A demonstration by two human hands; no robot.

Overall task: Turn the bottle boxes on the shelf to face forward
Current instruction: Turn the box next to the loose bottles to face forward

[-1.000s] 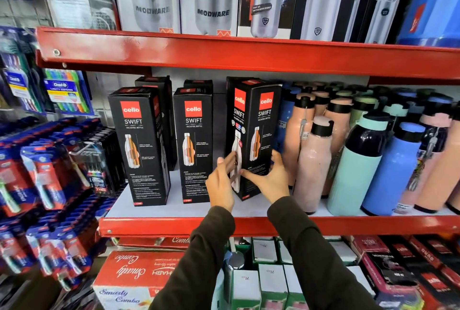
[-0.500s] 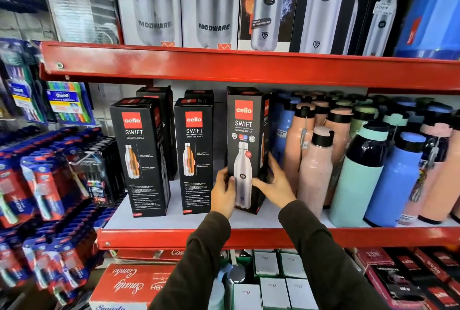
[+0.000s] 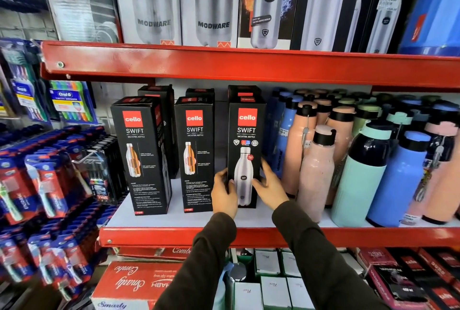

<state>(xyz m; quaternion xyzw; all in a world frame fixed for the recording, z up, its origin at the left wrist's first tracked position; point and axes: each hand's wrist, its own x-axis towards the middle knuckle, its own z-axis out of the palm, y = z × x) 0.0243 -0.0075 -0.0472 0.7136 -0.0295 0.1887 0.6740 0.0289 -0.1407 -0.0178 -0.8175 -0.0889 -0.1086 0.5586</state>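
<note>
At centre frame, fingers of the left hand [image 3: 224, 194] wrap the lower left edge of a black bottle box [image 3: 245, 153], thumb on its front; the right hand [image 3: 270, 186] presses the lower right edge, fingers spread along the side — both hands grip this box. Box stands upright on the white shelf board [image 3: 174, 219], front panel with the silver bottle picture squarely toward the camera. Left of it — two more black boxes, the middle box [image 3: 195, 153] and the left box [image 3: 142, 155], upright, the left one angled slightly. More black boxes stand behind. Right of centre: loose bottles [image 3: 316, 172] in pink, blue and mint, just beside the held box. Dark sleeves [image 3: 214, 260] enter from the bottom edge.
</note>
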